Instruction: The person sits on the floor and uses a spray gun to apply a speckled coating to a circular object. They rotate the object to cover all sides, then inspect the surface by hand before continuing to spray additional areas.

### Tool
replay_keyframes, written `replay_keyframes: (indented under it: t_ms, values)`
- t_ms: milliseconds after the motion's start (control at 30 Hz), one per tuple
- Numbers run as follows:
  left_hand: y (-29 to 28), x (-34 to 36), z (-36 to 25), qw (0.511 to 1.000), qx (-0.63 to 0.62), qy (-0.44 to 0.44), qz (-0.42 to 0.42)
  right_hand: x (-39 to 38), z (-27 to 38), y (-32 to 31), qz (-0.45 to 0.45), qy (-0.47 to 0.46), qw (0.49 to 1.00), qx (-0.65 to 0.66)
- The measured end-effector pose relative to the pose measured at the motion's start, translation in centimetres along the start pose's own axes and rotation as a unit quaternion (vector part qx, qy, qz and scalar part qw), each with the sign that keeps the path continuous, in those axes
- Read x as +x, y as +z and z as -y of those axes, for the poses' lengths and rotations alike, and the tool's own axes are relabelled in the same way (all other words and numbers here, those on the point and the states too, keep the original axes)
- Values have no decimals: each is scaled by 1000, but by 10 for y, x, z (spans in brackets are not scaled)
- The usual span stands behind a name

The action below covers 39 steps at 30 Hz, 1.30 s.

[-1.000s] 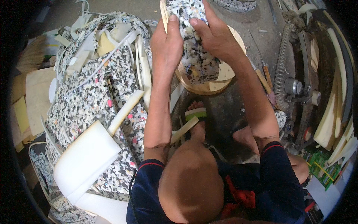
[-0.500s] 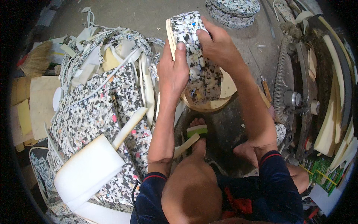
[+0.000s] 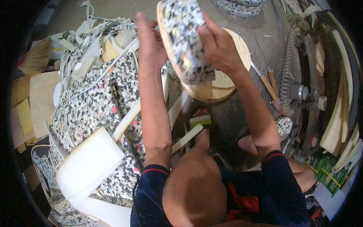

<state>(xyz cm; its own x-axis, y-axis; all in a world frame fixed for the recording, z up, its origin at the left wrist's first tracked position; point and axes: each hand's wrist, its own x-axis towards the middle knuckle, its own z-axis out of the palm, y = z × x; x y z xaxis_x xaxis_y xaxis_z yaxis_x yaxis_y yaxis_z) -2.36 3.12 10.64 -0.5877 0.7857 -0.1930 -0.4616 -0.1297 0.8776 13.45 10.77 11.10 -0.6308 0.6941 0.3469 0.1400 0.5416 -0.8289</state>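
Note:
My right hand (image 3: 217, 45) grips a speckled multicolour foam block (image 3: 186, 45) with a pale wooden layer along its left edge, tilted above a round wooden board (image 3: 239, 44). Just left of the block, my left hand (image 3: 151, 47) is blurred and open, thumb raised, with its fingers partly hidden. Two wood-handled tools (image 3: 266, 85) with metal blades lie to the right of the board.
Speckled foam sheets (image 3: 87, 98), white offcuts (image 3: 90, 159) and strips crowd the left, beside a straw broom (image 3: 38, 56). Another speckled foam piece (image 3: 237, 8) lies at the top. A coiled hose (image 3: 286, 79), metal fittings and long pale strips (image 3: 336, 125) line the right.
Over the last second my left hand has come off the block, moving left and opening. The block, in my right hand, has swung into a tilt.

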Motion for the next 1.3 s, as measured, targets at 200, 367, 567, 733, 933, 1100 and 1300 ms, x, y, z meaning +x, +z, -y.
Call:
replay_keyframes:
  t_ms: [200, 367, 567, 733, 933, 1100, 1300]
  values:
    - [12, -43, 26, 942, 285, 155, -85, 7, 1, 6, -104, -14, 994, 13]
    - [24, -53, 35, 885, 365, 269, -104, -9, 2, 16, -95, 28, 995, -13]
    - [24, -47, 31, 894, 352, 246, -127, 1, -12, 16, -86, -35, 995, -37]
    - [25, -47, 33, 893, 350, 247, -136, 2, -15, 11, -81, -20, 996, 11]
    - [24, -44, 34, 888, 351, 259, -145, 8, -19, 8, -90, -48, 995, -15]
    - [21, -43, 36, 885, 353, 265, -145, 8, -19, 9, -109, -71, 991, -15]
    - [20, -39, 34, 880, 341, 294, -150, 8, -23, 9, -80, -55, 994, -50]
